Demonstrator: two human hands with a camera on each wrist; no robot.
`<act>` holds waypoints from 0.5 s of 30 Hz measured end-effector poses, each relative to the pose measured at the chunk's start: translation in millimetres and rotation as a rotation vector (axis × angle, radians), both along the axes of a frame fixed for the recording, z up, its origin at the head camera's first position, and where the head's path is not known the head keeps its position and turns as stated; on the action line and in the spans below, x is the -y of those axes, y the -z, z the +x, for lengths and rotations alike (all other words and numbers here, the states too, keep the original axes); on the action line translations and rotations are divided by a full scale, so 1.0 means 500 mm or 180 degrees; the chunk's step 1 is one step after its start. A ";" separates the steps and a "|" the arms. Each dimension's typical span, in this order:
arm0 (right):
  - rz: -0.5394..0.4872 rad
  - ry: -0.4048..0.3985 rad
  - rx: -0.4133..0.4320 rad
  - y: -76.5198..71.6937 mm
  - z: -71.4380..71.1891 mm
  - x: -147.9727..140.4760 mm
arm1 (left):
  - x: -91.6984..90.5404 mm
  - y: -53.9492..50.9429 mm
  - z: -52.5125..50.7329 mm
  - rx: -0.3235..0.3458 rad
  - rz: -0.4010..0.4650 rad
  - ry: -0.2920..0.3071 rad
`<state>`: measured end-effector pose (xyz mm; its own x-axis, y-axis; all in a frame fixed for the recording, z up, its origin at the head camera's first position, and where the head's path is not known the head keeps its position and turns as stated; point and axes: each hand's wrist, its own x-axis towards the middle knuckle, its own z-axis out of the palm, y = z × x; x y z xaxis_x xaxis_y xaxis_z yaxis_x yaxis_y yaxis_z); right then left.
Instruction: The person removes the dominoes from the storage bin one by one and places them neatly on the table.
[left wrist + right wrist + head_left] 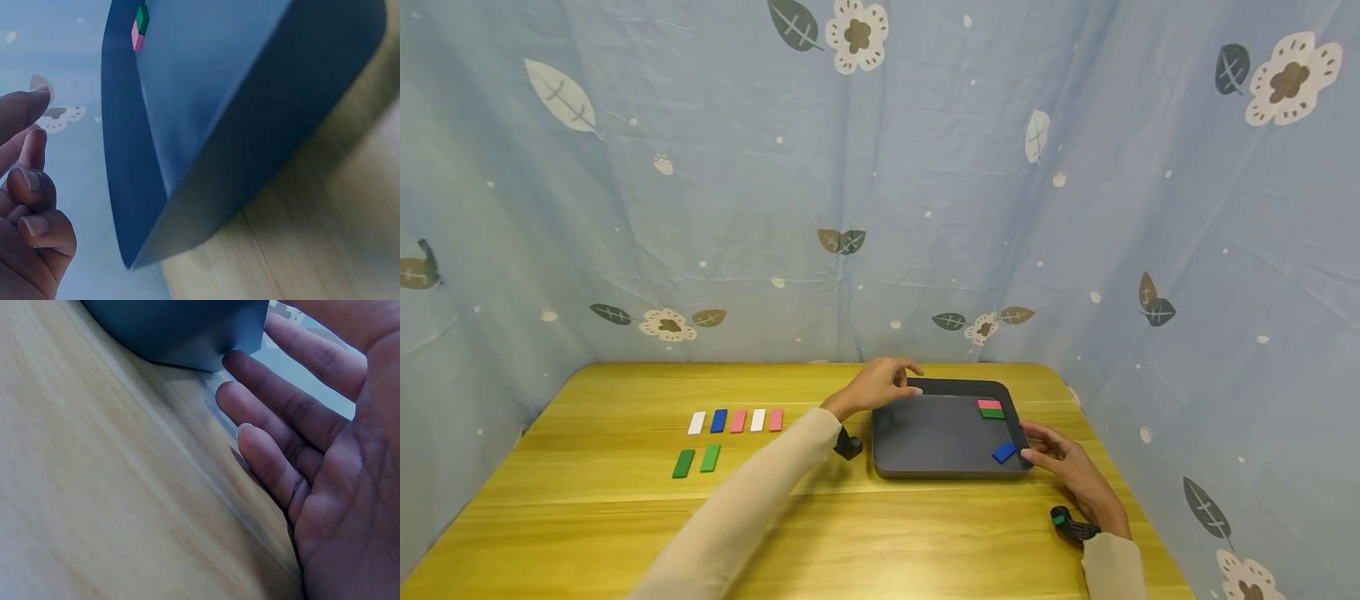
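A dark grey rectangular tray (940, 433) stands on the wooden table. Inside it, a pink tile (988, 404) and a green tile (992, 413) lie edge to edge toward the back right. A blue tile (1003, 452) lies aslant near the front right. My left hand (880, 385) hovers by the tray's back left corner, fingers loosely bent and holding nothing; in the left wrist view it appears apart from the tray wall. My right hand (1067, 467) is at the tray's right side, its extended fingertips (236, 361) at the outer wall. Whether its thumb touches the rim is unclear.
Left of the tray, a row of white, blue and pink tiles (738, 421) lies on the table (820, 533). Two green tiles (710, 458) lie in front of that row. A blue patterned curtain (737, 183) hangs behind and along the sides.
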<state>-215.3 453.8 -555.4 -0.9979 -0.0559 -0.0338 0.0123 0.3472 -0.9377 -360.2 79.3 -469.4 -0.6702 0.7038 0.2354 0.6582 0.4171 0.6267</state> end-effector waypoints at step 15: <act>-0.0041 -0.0011 -0.0053 0.003 -0.010 -0.007 | -0.097 0.017 -0.011 0.0130 -0.0145 0.0128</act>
